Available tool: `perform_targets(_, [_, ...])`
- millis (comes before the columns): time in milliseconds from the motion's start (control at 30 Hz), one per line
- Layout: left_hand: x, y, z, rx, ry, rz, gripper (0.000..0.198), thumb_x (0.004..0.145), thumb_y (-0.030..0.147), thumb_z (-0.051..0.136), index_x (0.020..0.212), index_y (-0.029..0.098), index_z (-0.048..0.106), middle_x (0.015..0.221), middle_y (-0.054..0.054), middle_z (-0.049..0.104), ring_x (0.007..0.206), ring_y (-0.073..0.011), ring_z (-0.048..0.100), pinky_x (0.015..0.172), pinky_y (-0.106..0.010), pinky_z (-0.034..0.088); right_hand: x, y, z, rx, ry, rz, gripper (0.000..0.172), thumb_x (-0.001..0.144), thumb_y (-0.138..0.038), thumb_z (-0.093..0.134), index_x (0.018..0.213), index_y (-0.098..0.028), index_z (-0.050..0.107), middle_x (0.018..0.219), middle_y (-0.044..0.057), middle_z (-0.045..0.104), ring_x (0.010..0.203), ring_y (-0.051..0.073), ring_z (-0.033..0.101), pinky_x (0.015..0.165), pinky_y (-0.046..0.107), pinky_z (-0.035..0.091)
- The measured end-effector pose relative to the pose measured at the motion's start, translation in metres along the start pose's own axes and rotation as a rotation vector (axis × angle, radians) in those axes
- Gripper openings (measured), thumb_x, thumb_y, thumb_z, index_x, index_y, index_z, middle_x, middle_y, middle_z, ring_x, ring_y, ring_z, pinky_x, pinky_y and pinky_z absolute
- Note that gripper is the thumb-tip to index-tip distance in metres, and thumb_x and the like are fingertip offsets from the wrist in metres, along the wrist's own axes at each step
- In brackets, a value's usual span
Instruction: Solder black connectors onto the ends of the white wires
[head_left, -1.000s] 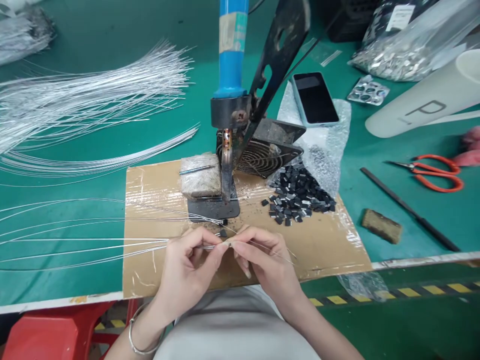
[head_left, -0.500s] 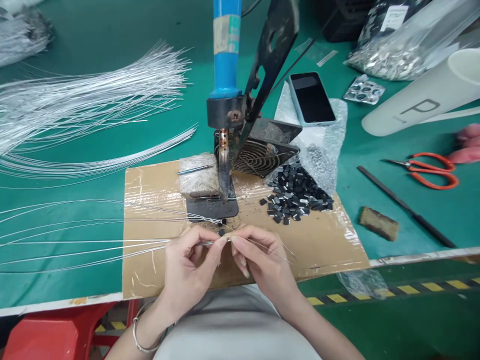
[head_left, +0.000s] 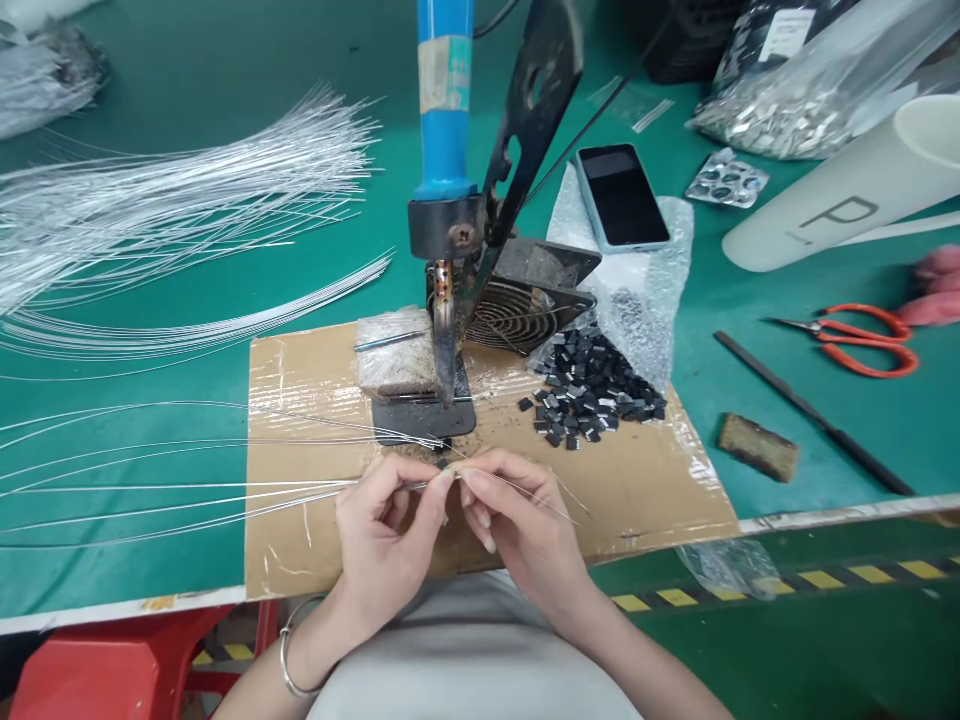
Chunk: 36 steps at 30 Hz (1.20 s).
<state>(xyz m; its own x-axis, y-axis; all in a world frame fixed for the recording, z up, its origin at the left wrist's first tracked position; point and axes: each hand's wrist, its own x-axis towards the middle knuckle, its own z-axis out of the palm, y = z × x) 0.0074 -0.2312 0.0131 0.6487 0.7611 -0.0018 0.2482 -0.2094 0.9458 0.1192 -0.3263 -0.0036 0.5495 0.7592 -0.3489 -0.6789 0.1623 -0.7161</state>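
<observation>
Silver, hair-fine thin wires (head_left: 187, 495) sweep in from the left across the taped cardboard sheet (head_left: 660, 490). Their ends gather where I see the left hand (head_left: 382, 540) and right hand (head_left: 517, 530) meet, just in front of the soldering iron (head_left: 444, 100). On each hand the thumb and forefinger are pinched tight on the strands, and one strand trails out past the right hand.

The only writing I can read is a large grey "P" on the white tube (head_left: 847, 190), which is cut off by the right edge. The pale strip on the iron's blue handle and the white tag on the bag (head_left: 795, 100) are too blurred to read. The phone (head_left: 622, 195) shows a dark screen. The fingertips hide the exact join, so I cannot tell whether one of the black chips (head_left: 592, 390) sits there.
</observation>
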Motion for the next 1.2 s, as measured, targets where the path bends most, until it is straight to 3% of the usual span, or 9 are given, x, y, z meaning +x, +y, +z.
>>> perform_targets(333, [0.004,0.004,0.004,-0.096,0.018,-0.042,0.017,0.095,0.025,0.073,0.08,0.018,0.07,0.057,0.003,0.062,0.046,-0.0065,0.042,0.045,-0.018,0.031,-0.001,0.002,0.0,-0.003,0.011,0.008,0.018,0.084,-0.038,0.088,0.08,-0.021,0.084,0.065,0.0,0.065,0.046,0.007,0.048,0.039,0.017,0.043])
perform_targets(533, [0.009,0.013,0.001,-0.172,0.018,-0.067,0.017,0.095,0.022,0.072,0.08,0.017,0.071,0.064,0.001,0.069,0.052,-0.0067,0.054,0.05,-0.015,0.042,-0.001,0.0,-0.003,-0.017,-0.043,-0.016,0.022,0.091,-0.045,0.084,0.099,-0.025,0.088,0.077,0.003,0.071,0.05,0.008,0.055,0.04,0.018,0.047])
perform_targets(667, [0.01,0.013,-0.001,-0.184,0.014,-0.087,0.018,0.096,0.024,0.073,0.08,0.018,0.071,0.063,0.002,0.066,0.052,-0.0069,0.052,0.049,-0.016,0.04,-0.002,0.003,-0.006,-0.11,-0.04,-0.049,0.013,0.092,-0.036,0.084,0.098,-0.026,0.088,0.077,0.002,0.073,0.049,0.007,0.059,0.044,0.017,0.05])
perform_targets(833, [0.006,0.008,0.0,-0.095,0.043,-0.041,0.016,0.096,0.024,0.074,0.081,0.019,0.073,0.061,0.003,0.062,0.051,-0.007,0.048,0.048,-0.018,0.037,-0.001,0.003,-0.002,-0.166,0.016,-0.107,0.006,0.089,-0.029,0.086,0.089,-0.024,0.088,0.072,0.002,0.073,0.045,0.007,0.058,0.042,0.017,0.052])
perform_targets(1067, [0.002,0.004,-0.002,0.024,0.053,0.096,0.012,0.096,0.02,0.074,0.084,0.02,0.076,0.066,0.002,0.067,0.054,-0.0078,0.053,0.05,-0.019,0.039,-0.003,-0.001,-0.002,-0.145,-0.013,-0.109,0.004,0.09,-0.026,0.084,0.089,-0.025,0.087,0.073,0.0,0.073,0.045,0.006,0.058,0.044,0.015,0.052])
perform_targets(1200, [0.002,0.004,-0.002,0.016,0.05,0.092,0.011,0.097,0.02,0.073,0.086,0.021,0.073,0.063,0.005,0.062,0.051,-0.0067,0.048,0.048,-0.019,0.036,-0.002,0.002,-0.005,-0.122,-0.035,-0.068,0.003,0.091,-0.029,0.085,0.091,-0.027,0.088,0.071,0.0,0.073,0.046,0.006,0.06,0.045,0.015,0.052])
